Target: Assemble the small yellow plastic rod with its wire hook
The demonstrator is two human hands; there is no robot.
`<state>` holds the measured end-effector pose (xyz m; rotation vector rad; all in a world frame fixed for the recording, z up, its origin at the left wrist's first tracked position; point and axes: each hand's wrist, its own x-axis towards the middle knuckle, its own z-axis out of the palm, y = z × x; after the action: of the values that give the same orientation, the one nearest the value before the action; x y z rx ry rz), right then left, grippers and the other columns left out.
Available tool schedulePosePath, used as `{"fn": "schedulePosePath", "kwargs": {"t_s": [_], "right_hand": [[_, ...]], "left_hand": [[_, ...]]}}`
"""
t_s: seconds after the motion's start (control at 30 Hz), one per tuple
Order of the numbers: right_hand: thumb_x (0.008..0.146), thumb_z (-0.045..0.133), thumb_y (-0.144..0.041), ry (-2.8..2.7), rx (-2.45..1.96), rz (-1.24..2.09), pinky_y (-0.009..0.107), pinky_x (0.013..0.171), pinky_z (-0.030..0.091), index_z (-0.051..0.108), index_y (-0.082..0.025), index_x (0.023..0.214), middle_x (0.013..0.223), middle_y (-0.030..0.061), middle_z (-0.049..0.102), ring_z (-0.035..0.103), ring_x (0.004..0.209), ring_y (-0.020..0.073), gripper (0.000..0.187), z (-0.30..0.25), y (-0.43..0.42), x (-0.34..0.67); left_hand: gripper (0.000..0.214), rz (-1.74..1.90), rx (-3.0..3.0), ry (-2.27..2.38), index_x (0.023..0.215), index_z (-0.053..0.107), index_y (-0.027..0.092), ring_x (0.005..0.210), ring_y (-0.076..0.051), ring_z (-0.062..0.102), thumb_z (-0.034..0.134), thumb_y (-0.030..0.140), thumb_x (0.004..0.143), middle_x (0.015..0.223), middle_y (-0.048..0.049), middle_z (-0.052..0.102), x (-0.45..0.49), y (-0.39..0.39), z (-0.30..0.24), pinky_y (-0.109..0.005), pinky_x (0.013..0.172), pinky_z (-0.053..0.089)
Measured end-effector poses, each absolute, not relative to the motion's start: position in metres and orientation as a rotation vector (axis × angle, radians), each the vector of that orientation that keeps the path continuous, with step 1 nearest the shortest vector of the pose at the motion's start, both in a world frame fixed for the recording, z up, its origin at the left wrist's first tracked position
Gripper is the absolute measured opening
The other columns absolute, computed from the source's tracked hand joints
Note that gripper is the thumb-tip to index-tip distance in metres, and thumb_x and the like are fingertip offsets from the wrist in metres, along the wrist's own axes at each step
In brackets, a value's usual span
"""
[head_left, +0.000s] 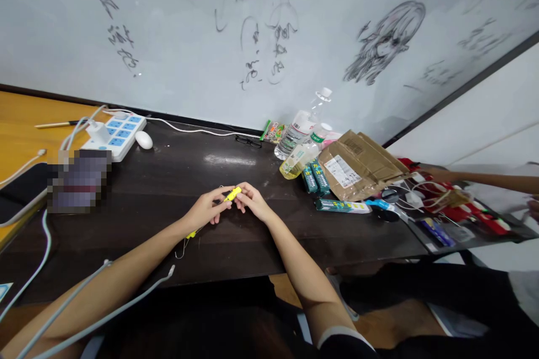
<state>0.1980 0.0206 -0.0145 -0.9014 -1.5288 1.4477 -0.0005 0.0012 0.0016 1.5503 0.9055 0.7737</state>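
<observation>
Both my hands meet over the middle of the dark table (168, 190). My left hand (208, 208) and my right hand (252, 202) pinch a small yellow piece (233, 194) between their fingertips. A thin wire (185, 244) with another small yellow bit (191, 234) hangs down from under my left hand and lies on the table. Fingers of both hands are curled closed round the yellow piece.
A white and blue power strip (115, 136) and a white mouse (144, 139) lie at the back left. Glasses (248, 141), plastic bottles (300, 133), green boxes (315, 178), a cardboard parcel (357, 165) and cables (421, 196) crowd the right. Another person's arm (484, 180) reaches in at far right.
</observation>
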Motion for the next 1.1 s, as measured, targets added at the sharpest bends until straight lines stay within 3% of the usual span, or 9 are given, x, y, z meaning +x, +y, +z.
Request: {"fn": "schedulePosePath", "kwargs": {"t_s": [0.9, 1.0, 1.1], "right_hand": [[0.076, 0.067, -0.046, -1.523, -0.931, 1.465, 0.014, 0.039, 0.039, 0.049, -0.018, 0.092, 0.068, -0.0038, 0.058, 0.052, 0.051, 0.0058, 0.037, -0.018, 0.021, 0.194], [0.075, 0.068, -0.046, -1.449, -0.910, 1.463, 0.014, 0.037, 0.040, 0.049, -0.019, 0.097, 0.071, -0.0035, 0.058, 0.054, 0.054, 0.0068, 0.039, -0.017, 0.020, 0.188], [0.075, 0.068, -0.046, -1.333, -0.899, 1.474, 0.016, 0.040, 0.046, 0.048, -0.020, 0.095, 0.075, -0.0014, 0.060, 0.060, 0.060, 0.0100, 0.038, -0.015, 0.021, 0.188]], "left_hand": [[0.056, 0.803, 1.400, 0.816, 0.136, 0.041, 0.024, 0.036, -0.003, 0.050, 0.057, 0.041, 0.084, 0.078, 0.0034, 0.055, 0.004, 0.001, -0.006, -0.014, 0.032, 0.040], [0.064, 0.822, 1.300, 0.801, 0.138, 0.035, 0.023, 0.039, -0.005, 0.054, 0.060, 0.042, 0.082, 0.079, 0.0020, 0.058, 0.006, 0.004, -0.005, -0.016, 0.036, 0.044], [0.065, 0.827, 1.169, 0.792, 0.140, 0.031, 0.022, 0.054, -0.011, 0.065, 0.059, 0.042, 0.084, 0.092, -0.0042, 0.063, 0.007, 0.007, -0.004, -0.024, 0.051, 0.054]]}}
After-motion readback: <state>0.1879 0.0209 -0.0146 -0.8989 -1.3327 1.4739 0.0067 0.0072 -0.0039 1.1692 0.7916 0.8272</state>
